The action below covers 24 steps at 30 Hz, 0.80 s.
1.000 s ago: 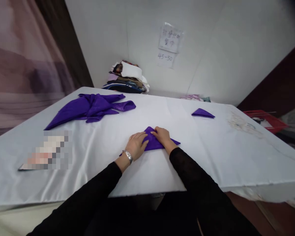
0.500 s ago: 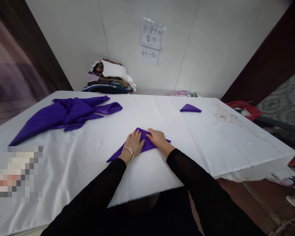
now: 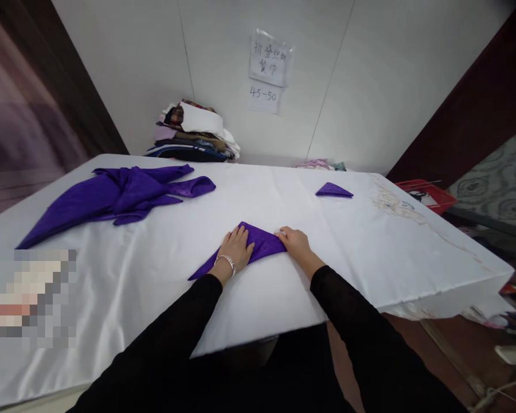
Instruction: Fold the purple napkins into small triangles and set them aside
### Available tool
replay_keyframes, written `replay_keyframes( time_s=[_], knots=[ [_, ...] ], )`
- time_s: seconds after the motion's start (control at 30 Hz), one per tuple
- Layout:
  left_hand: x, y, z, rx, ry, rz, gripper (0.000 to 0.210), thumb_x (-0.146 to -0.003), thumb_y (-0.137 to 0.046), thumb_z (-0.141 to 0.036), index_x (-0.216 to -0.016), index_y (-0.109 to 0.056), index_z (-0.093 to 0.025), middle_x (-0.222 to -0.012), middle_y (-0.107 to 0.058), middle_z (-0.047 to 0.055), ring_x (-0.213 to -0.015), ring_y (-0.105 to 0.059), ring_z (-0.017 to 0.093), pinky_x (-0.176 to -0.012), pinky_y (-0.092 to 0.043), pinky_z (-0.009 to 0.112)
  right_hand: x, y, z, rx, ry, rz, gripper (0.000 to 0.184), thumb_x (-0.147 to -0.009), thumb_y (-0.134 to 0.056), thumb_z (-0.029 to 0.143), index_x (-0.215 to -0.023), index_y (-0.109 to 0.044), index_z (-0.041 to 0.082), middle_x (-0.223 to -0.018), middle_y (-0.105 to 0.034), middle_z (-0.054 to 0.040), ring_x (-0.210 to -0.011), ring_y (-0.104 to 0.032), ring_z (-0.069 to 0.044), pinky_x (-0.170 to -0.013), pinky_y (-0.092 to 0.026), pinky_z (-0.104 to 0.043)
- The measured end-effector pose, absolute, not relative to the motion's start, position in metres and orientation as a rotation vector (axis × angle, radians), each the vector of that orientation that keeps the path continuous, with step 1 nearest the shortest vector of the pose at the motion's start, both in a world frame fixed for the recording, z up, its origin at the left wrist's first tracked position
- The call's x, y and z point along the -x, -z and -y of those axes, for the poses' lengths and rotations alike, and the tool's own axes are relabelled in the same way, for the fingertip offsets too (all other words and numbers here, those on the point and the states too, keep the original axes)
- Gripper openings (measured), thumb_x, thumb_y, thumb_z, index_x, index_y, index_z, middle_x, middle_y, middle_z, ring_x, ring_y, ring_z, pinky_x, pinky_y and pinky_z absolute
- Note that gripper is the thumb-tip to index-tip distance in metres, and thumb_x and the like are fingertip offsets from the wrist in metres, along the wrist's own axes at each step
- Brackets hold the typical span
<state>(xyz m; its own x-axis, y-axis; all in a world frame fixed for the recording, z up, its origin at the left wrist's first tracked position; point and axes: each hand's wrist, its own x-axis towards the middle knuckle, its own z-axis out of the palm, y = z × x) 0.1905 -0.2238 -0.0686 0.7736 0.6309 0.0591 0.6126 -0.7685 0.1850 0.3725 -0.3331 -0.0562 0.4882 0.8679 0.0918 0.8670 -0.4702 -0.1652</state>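
A purple cloth napkin (image 3: 262, 243), folded into a long triangle, lies in front of me on the white tablecloth (image 3: 258, 304). My left hand (image 3: 235, 248) rests flat on its left half with fingers stretched out, a bracelet on the wrist. At the napkin's right corner my right hand (image 3: 296, 244) is closed, thumb and fingers pinching the cloth; the tip is hidden under them. Further back on the right sits a small purple folded napkin (image 3: 334, 190). To the left, several purple napkins (image 3: 107, 195) lie in a loose heap.
Against the wall stands a stack of folded clothes (image 3: 193, 132), with pink fabric (image 3: 316, 164) further right. A red basket (image 3: 438, 198) is beyond the table's right edge. Handwritten paper signs (image 3: 266, 69) hang on the wall. At the left, something is blurred out by pixels.
My right hand has slid right along the napkin from near its middle to its right corner. My left hand stays on the cloth. The view has shifted slightly.
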Motion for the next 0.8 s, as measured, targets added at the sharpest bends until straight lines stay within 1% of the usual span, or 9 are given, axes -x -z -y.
replay_keyframes(
  time_s=[0.07,0.3,0.5,0.57,0.67,0.73,0.8],
  knots=[
    [-0.190,0.070,0.223,-2.809,-0.189,-0.990,0.055,-0.090,-0.027,-0.040,-0.136,-0.037,-0.011,-0.147,-0.029,0.012,-0.137,-0.021,0.025,-0.110,-0.018,0.043,-0.371,0.055,0.331,2.606,-0.004,1.473,0.041,-0.092,-0.031,0.053,-0.107,-0.059,0.026,-0.089,-0.069,-0.0032,-0.084,-0.062,-0.018,-0.067,-0.037,-0.025],
    [-0.190,0.073,0.223,-2.805,-0.208,-0.983,0.056,-0.090,-0.027,-0.040,-0.136,-0.037,-0.010,-0.147,-0.029,0.012,-0.137,-0.020,0.025,-0.110,-0.017,0.043,-0.376,0.057,0.338,2.737,0.116,1.424,0.035,-0.094,-0.030,0.042,-0.107,-0.057,0.025,-0.087,-0.068,-0.0057,-0.080,-0.062,-0.019,-0.065,-0.036,-0.027],
    [-0.191,0.070,0.223,-2.788,-0.193,-0.992,0.055,-0.090,-0.027,-0.040,-0.136,-0.037,-0.011,-0.147,-0.029,0.011,-0.137,-0.020,0.024,-0.110,-0.017,0.043,-0.385,0.057,0.346,2.753,0.121,1.357,0.032,-0.094,-0.033,0.041,-0.105,-0.058,0.024,-0.087,-0.068,-0.0060,-0.081,-0.062,-0.018,-0.067,-0.037,-0.027],
    [-0.191,0.070,0.223,-2.788,-0.187,-0.994,0.056,-0.090,-0.027,-0.041,-0.137,-0.036,-0.011,-0.147,-0.028,0.012,-0.137,-0.019,0.024,-0.110,-0.017,0.042,-0.389,0.057,0.349,2.675,0.073,1.302,0.033,-0.093,-0.033,0.042,-0.103,-0.059,0.025,-0.088,-0.068,-0.0045,-0.081,-0.062,-0.018,-0.068,-0.038,-0.026],
    [-0.191,0.069,0.224,-2.783,-0.176,-0.996,0.058,-0.091,-0.026,-0.041,-0.137,-0.035,-0.008,-0.148,-0.027,0.012,-0.137,-0.018,0.024,-0.111,-0.016,0.042,-0.394,0.056,0.359,2.435,0.008,1.157,0.042,-0.094,-0.024,0.042,-0.107,-0.059,0.023,-0.091,-0.068,-0.0036,-0.083,-0.061,-0.016,-0.069,-0.042,-0.026],
    [-0.191,0.069,0.225,-2.781,-0.171,-0.996,0.058,-0.091,-0.026,-0.040,-0.137,-0.035,-0.007,-0.148,-0.027,0.012,-0.137,-0.018,0.024,-0.111,-0.016,0.042,-0.389,0.055,0.367,2.261,0.081,1.134,0.046,-0.095,-0.020,0.039,-0.113,-0.057,0.019,-0.100,-0.067,-0.0068,-0.091,-0.060,-0.017,-0.076,-0.044,-0.028],
    [-0.192,0.069,0.224,-2.786,-0.173,-1.000,0.058,-0.091,-0.026,-0.040,-0.137,-0.035,-0.007,-0.148,-0.027,0.012,-0.137,-0.018,0.024,-0.111,-0.016,0.042,-0.372,0.054,0.373,2.131,0.167,1.290,0.045,-0.094,-0.024,0.039,-0.118,-0.055,0.017,-0.114,-0.062,-0.0103,-0.107,-0.054,-0.020,-0.088,-0.042,-0.033]
  ],
)
